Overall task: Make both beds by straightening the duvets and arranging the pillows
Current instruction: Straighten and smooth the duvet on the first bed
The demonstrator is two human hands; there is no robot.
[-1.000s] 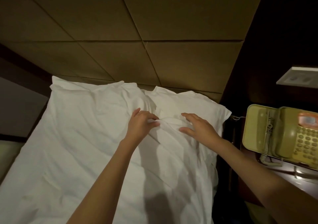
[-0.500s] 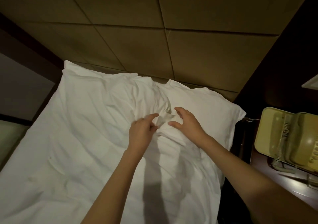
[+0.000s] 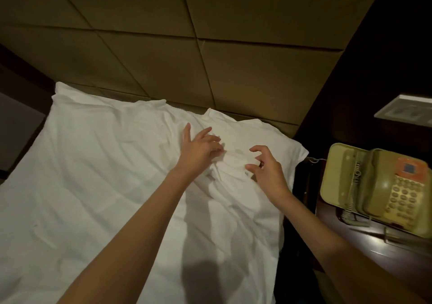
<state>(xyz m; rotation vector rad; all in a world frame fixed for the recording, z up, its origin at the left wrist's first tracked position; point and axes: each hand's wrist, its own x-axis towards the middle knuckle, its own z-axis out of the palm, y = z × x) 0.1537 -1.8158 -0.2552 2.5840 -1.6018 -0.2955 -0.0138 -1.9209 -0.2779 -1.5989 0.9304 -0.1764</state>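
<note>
Two white pillows lie side by side against the headboard, the left pillow (image 3: 105,126) larger in view than the right pillow (image 3: 275,140). A crumpled white duvet (image 3: 93,222) covers the bed below them. My left hand (image 3: 198,150) rests on the cloth where the pillows meet, thumb and forefinger spread, the other fingers bent onto the fabric. My right hand (image 3: 266,170) hovers just right of it, fingers bent like a claw over a raised fold, thumb touching the fold. Neither hand clearly grips anything.
A padded brown headboard (image 3: 210,58) rises behind the pillows. To the right a dark wooden nightstand (image 3: 374,245) carries a yellowish telephone (image 3: 378,186). A white socket plate (image 3: 406,112) sits on the dark wall above. A dark gap separates bed and nightstand.
My hands have moved apart; half a second ago they bunched a fold of cloth between them at the pillow seam. The fold now lies flatter, and the left fingers have spread.
</note>
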